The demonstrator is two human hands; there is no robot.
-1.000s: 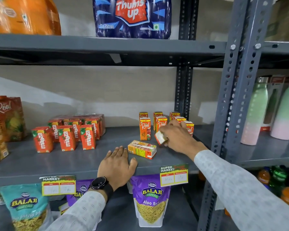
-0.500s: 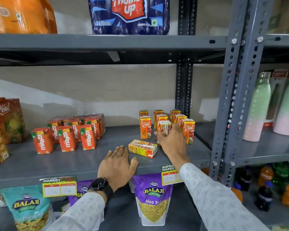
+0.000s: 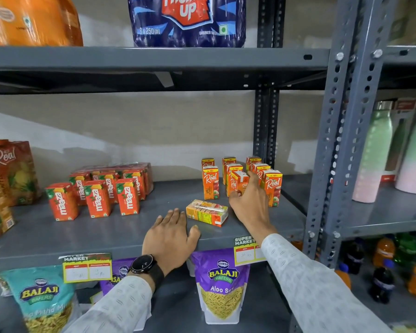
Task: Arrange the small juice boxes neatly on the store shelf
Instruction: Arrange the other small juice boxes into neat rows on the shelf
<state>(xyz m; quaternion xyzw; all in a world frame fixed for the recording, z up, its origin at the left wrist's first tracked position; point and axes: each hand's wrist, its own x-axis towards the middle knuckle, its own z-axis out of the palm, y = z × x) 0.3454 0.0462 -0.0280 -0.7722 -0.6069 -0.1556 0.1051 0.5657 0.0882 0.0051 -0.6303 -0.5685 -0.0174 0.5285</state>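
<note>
Small orange Real juice boxes (image 3: 211, 182) stand in three short rows at the right of the grey shelf (image 3: 58, 234). My right hand (image 3: 249, 203) reaches into the middle row and grips a slightly tilted Real box (image 3: 237, 181), thumb low on its front, fingers along its right side. One more Real box (image 3: 207, 212) lies on its side near the front edge. My left hand (image 3: 171, 233) rests flat, palm down, on the shelf edge just left of the lying box and holds nothing. Red Maaza juice boxes (image 3: 96, 197) stand in rows to the left.
Large Real cartons (image 3: 10, 174) stand at the far left. A Thums Up pack (image 3: 187, 20) and an orange pack (image 3: 29, 20) sit on the shelf above. A perforated upright (image 3: 339, 140) borders the right; pastel bottles (image 3: 372, 159) stand beyond. Balaji snack bags (image 3: 222, 284) hang below.
My right hand carried a Real box from the shelf front back into the middle row and stood it nearly upright. My left hand and the lying box stayed put.
</note>
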